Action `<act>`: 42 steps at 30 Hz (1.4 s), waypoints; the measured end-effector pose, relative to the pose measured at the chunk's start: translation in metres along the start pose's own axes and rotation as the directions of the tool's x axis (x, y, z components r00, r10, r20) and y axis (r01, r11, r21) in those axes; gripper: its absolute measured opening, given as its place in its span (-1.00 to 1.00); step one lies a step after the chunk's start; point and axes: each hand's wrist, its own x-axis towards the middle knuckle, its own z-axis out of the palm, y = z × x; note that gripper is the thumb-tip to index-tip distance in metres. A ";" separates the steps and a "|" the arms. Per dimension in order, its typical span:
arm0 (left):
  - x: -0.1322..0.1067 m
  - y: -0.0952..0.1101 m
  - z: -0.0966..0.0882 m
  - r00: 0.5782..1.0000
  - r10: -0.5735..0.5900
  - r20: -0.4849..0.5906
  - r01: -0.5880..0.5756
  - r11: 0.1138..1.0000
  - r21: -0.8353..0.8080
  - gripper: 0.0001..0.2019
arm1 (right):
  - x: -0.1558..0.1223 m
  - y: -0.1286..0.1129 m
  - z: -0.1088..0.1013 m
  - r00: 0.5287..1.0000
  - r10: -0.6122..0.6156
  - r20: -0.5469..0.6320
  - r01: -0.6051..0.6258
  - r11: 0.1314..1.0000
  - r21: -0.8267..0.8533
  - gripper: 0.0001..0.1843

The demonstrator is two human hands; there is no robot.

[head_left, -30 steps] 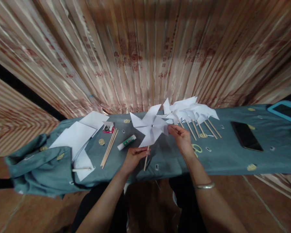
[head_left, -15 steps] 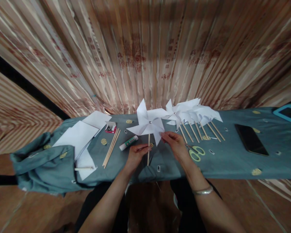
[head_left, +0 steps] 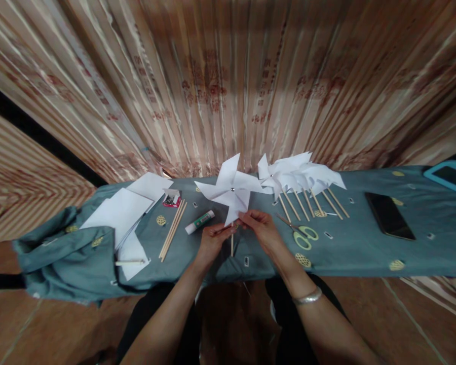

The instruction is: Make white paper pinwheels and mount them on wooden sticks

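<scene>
A white paper pinwheel (head_left: 232,190) with a shiny pin at its centre stands up on a thin wooden stick (head_left: 232,248). My left hand (head_left: 213,241) pinches that stick just below the blades. Close beside it, the closed fingertips of my right hand (head_left: 260,225) are at the edge of the lower right blade. A glue stick (head_left: 199,222) lies left of the pinwheel, above my left hand. To the right of my right hand rest scissors (head_left: 304,236) with yellow-green handles.
Several finished pinwheels (head_left: 289,172) overlap at the back right. On the left are white paper sheets (head_left: 125,208), loose wooden sticks (head_left: 173,230) and a small open box of pins (head_left: 172,198). A black phone (head_left: 389,215) and a blue-framed device (head_left: 450,177) lie on the right of the green cloth (head_left: 349,253).
The pinwheel's blades have turned clockwise. My right hand has moved left and slightly down with a blade, closer to my left hand, which stays on the stick.
</scene>
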 end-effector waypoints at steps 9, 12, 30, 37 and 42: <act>0.000 0.001 0.004 1.000 0.007 0.014 -0.007 1.000 0.022 -0.75 | 0.001 0.001 0.004 1.000 -0.003 0.010 0.004 0.997 -0.078 -0.66; 0.000 0.002 0.006 1.000 0.014 0.021 -0.014 1.000 0.026 -0.78 | 0.002 0.003 0.006 1.000 -0.009 -0.017 0.007 0.995 -0.101 -0.63; -0.007 0.002 -0.006 0.997 -0.070 0.022 0.068 0.995 0.069 -0.77 | 0.009 -0.021 -0.049 0.875 -0.318 -0.366 0.200 0.924 -0.325 -0.65; -0.007 -0.001 -0.010 0.997 -0.076 0.021 0.074 0.993 0.092 -0.78 | 0.010 -0.017 -0.042 0.906 -0.257 -0.337 0.174 0.951 -0.257 -0.73; -0.005 -0.002 -0.009 0.997 -0.076 -0.007 0.076 0.996 0.034 -0.74 | 0.007 -0.016 -0.035 0.931 -0.213 -0.296 0.142 0.960 -0.243 -0.71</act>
